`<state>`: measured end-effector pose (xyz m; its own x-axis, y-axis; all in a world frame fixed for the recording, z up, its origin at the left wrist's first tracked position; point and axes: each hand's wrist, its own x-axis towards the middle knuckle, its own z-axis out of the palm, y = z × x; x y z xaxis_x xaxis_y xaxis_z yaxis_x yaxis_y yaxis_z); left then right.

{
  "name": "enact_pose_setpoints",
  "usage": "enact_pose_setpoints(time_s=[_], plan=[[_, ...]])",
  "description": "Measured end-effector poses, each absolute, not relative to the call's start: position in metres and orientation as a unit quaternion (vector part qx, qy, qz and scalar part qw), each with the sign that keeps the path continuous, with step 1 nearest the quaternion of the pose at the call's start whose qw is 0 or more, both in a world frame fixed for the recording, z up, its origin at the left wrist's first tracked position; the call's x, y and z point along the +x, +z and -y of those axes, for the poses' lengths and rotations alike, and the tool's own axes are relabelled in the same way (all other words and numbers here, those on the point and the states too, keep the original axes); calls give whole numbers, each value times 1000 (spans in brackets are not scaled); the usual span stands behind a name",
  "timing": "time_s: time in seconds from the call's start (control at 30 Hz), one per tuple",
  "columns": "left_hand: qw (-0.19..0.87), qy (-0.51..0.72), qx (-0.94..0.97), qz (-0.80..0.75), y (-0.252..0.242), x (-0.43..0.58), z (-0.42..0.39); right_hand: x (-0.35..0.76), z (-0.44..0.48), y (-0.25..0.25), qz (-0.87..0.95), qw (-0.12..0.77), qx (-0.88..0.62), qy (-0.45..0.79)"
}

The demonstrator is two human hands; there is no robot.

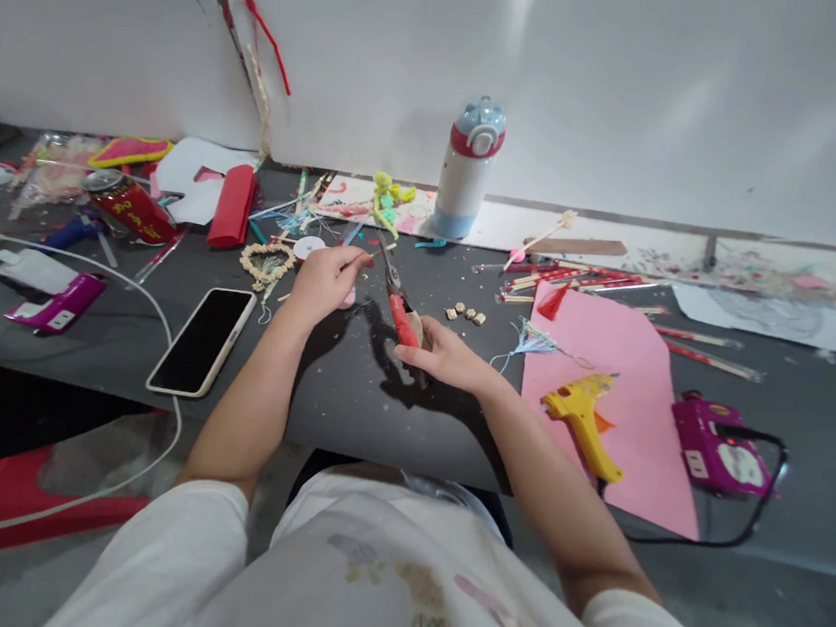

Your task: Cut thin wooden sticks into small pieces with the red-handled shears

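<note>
My right hand [448, 354] is wrapped round the red handles of a pair of pliers [403, 320], whose metal jaws point up and to the left. Close to the jaw tips, my left hand [327, 283] has its fingers pinched together; whatever is between them is too small to make out. Just left of that hand lies a heart-shaped ring of beige pieces [267, 264] with a pale tassel. Several small beige pieces [465, 313] rest on the table to the right of the pliers.
A white bottle [469, 173] stands at the back. On the right are pink paper [652, 380], a yellow glue gun [583, 418] and a purple box [720, 444] with a black cable. A phone [203, 341], a purple power bank [57, 303] and a red can [130, 207] lie left.
</note>
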<state>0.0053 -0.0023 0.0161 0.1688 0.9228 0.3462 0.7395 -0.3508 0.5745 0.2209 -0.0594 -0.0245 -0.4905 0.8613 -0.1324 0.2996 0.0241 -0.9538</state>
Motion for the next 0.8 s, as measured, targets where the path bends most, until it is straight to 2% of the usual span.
enact_pose_setpoints(time_s=[0.2, 0.4, 0.5, 0.63, 0.7, 0.73, 0.8], plan=[[307, 342, 711, -533, 22, 1, 1, 222, 59, -20, 719, 213, -459, 477], [358, 320, 683, -550, 24, -2, 2, 223, 61, -13, 733, 199, -455, 465], [305, 288, 713, -562, 21, -1, 0, 222, 60, -14, 719, 206, -463, 476], [47, 310, 742, -592, 17, 12, 5, 220, 57, -22, 678, 238, -476, 508], [-30, 344, 736, -582, 16, 21, 11, 219, 54, -25, 653, 266, -466, 534], [-30, 357, 737, -573, 16, 26, 15, 218, 53, -27, 642, 281, -457, 547], [51, 365, 746, -555, 12, 34, 20, 217, 52, -29, 625, 306, -432, 574]])
